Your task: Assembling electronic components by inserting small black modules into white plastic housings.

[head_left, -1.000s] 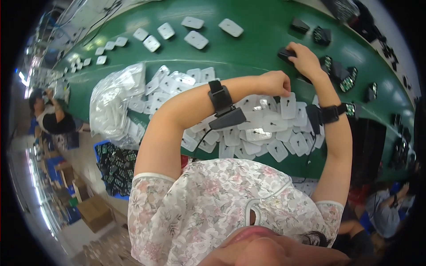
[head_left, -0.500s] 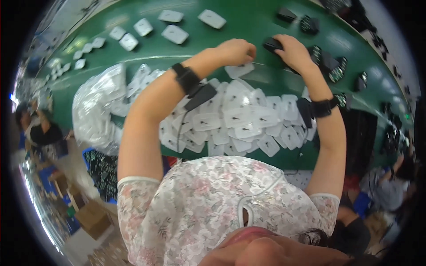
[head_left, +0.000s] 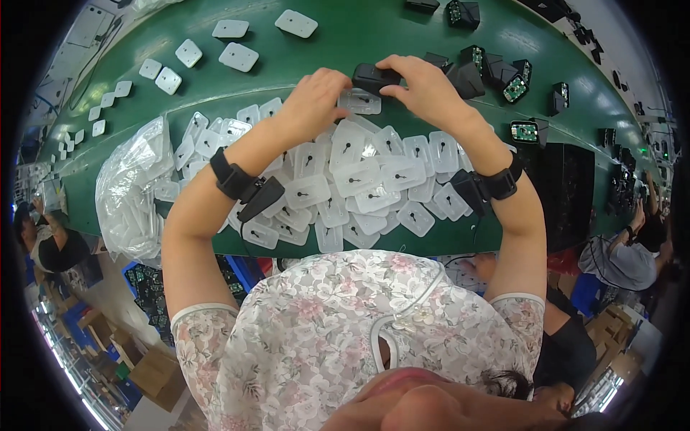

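Observation:
My right hand [head_left: 424,87] grips a black plastic housing [head_left: 371,77] from its right end, thumb below and fingers above. Just left of that housing is my left hand [head_left: 313,104], its thumb and fingers apart and nothing visible between them. Beneath the housing a translucent white plastic cover [head_left: 361,102] lies on the green table [head_left: 302,68], partly hidden. Nearer to me spreads a heap of similar translucent covers [head_left: 357,177], each with a small dark mark in its middle. Both wrists wear black straps with a small black box.
A clear plastic bag [head_left: 133,190] of covers sits left of the heap. Paler white pieces [head_left: 238,57] form a line at far left. Black housings with green circuit boards [head_left: 516,88] lie to the right, beyond a black box [head_left: 570,194]. Other people sit at both sides.
The black housing has moved left in my right hand, over the white cover. My left hand has drawn left and its fingers have spread. The whole view has shifted somewhat.

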